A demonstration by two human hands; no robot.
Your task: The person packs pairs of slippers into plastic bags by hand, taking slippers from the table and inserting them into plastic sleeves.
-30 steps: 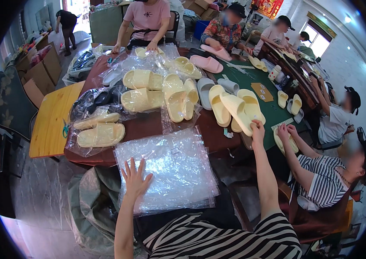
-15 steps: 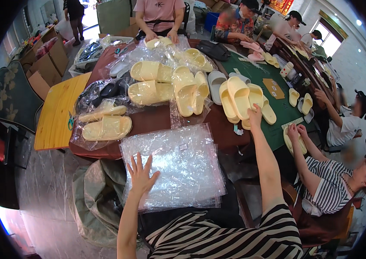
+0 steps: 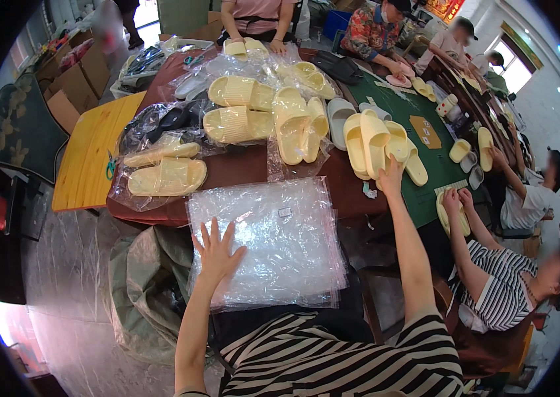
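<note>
My left hand (image 3: 219, 257) lies flat, fingers spread, on a stack of clear plastic bags (image 3: 286, 248) resting in front of me. My right arm reaches forward, and my right hand (image 3: 392, 175) grips the near end of a yellow slipper (image 3: 374, 140) in an overlapping cluster at the table's right side. My fingers partly hide how many slippers I hold. Another yellow slipper (image 3: 415, 167) lies just right of that hand, and a grey slipper (image 3: 341, 122) sits left of the cluster. Several bagged yellow slippers (image 3: 237, 124) cover the middle of the table.
A brown-covered table (image 3: 240, 162) meets a green mat (image 3: 429, 159) at right. A yellow wooden board (image 3: 95, 159) juts out at left, beside teal scissors (image 3: 111, 165). A co-worker in stripes (image 3: 501, 281) sits close at right; others work around the tables. A green sack (image 3: 144, 291) stands below left.
The view has shifted slightly. My left hand stays on the bags and my right hand stays at the slipper cluster. A co-worker at far right now holds up a yellow slipper.
</note>
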